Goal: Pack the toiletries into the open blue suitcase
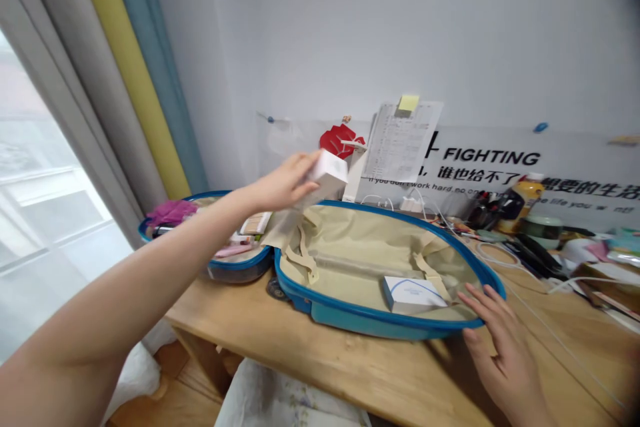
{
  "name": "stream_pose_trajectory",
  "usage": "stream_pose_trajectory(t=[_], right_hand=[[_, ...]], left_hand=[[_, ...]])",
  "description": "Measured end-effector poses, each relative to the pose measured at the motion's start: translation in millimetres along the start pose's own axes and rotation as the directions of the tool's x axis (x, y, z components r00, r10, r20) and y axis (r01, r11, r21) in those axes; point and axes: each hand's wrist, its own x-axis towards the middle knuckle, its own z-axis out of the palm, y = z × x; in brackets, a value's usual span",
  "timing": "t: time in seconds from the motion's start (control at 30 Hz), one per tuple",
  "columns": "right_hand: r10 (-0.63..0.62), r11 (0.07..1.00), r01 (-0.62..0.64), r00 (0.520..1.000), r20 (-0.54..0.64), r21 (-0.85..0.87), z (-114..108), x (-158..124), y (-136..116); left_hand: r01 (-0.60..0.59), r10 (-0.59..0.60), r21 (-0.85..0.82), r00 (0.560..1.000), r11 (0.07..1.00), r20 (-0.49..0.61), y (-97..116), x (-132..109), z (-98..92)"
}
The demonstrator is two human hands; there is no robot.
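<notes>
My left hand (287, 181) is closed on a small white box (329, 175), held up above the back edge of an open blue suitcase (360, 328). Beside the near right rim of the suitcase is my right hand (505, 347), its fingers apart and nothing in them. A white box with a blue line (414, 295) lies in the near right part of the beige-lined right half. Straps lie along the lining. The left half of the suitcase holds a purple cloth (171, 213), a pink item (233, 250) and other small things.
The suitcase lies on a wooden table (310, 363). To the right are cables, a yellow bottle (520, 203), pens and a green-lidded jar (543, 230). Behind, papers (401, 141) hang before a lettered banner (490, 158). Curtains and a window are at left.
</notes>
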Motion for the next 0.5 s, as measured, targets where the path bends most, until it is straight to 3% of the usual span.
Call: stream_pose_trajectory(t=[0.1,0.2,0.33,0.5], right_hand=[[0.002,1.000,-0.001,1.000,-0.011,0.009,1,0,0],[0.002,1.000,-0.002,1.000,-0.015,0.003,0,0,-1],[0.006,1.000,-0.006,1.000,-0.004,0.007,-1,0,-1],[0.026,1.000,-0.026,1.000,0.012,0.016,0,-1,0]], left_hand=[[-0.104,0.127,-0.196,0.986,0.975,0.111,47,4,29.2],[-0.120,0.189,-0.292,0.958,0.949,0.218,72,3,65.1],[-0.112,0.213,-0.291,0.914,0.950,0.344,78,0,103.7],[-0.065,0.161,-0.209,0.857,0.976,0.490,78,-1,123.4]])
